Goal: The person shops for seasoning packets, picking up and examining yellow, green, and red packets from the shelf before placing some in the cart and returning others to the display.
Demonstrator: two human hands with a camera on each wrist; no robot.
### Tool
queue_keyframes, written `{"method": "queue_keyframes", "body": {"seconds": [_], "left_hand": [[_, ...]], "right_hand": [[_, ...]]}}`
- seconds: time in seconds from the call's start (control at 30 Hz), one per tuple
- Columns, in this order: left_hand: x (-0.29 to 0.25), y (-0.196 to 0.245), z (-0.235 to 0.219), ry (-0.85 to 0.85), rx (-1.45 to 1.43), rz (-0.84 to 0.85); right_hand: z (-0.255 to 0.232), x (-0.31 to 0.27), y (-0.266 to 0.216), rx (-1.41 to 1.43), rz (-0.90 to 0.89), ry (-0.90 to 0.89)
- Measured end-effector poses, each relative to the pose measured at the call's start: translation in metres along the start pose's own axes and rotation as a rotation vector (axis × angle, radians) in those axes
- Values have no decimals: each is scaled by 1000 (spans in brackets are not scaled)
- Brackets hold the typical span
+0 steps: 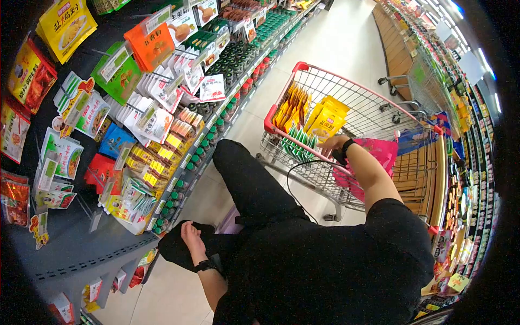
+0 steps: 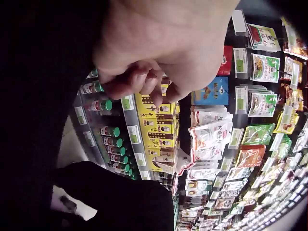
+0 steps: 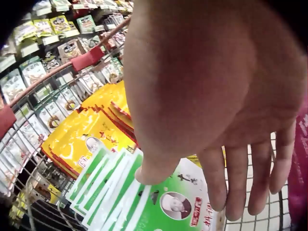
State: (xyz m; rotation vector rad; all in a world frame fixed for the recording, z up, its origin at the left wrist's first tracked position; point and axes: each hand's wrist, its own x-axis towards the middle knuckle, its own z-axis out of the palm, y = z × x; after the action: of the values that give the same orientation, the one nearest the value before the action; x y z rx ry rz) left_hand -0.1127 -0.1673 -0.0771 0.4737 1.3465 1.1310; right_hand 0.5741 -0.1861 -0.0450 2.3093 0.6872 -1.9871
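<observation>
My right hand [image 1: 335, 145] reaches into the shopping cart [image 1: 352, 83], at a row of green-and-white packets [image 1: 298, 144]. In the right wrist view, the right hand [image 3: 211, 96] has its fingers straight and spread, its thumb touching the green packets [image 3: 166, 204]. Yellow packets [image 1: 325, 122] lie beside them, with another yellow-orange stack [image 1: 292, 108] near the cart's red corner. My left hand [image 1: 192, 238] hangs near the knee, holding nothing. Its fingers are loosely bent in the left wrist view, where the left hand [image 2: 163, 53] appears in front of the shelf goods.
A shelf rack with hanging seasoning packets [image 1: 157, 122] and rows of green-capped jars [image 1: 197, 157] stands on the left. A pink bag [image 1: 379, 154] sits in the cart. Another cart [image 1: 428, 89] stands farther up, by the right-hand shelves. Tiled floor [image 1: 330, 43] runs along the aisle.
</observation>
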Motion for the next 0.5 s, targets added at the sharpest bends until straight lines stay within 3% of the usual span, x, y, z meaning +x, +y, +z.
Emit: {"method": "queue_keyframes", "body": {"seconds": [0.1, 0.13, 0.23, 0.33, 0.4, 0.5], "left_hand": [[-1, -2, -2, -38, 22, 16], [-2, -2, -1, -31, 15, 15], [-3, 1, 2, -10, -9, 18], [-5, 1, 2, -2, -8, 10], [-3, 1, 2, -7, 0, 3], [-1, -1, -2, -53, 60, 14]], "right_hand": [[15, -27, -29, -129, -164, 175], [17, -35, -39, -228, -98, 167], [9, -6, -22, -44, -240, 55], [-10, 6, -10, -124, -235, 38], [-15, -12, -19, -139, -190, 192], [-8, -70, -50, -139, -267, 464]]}}
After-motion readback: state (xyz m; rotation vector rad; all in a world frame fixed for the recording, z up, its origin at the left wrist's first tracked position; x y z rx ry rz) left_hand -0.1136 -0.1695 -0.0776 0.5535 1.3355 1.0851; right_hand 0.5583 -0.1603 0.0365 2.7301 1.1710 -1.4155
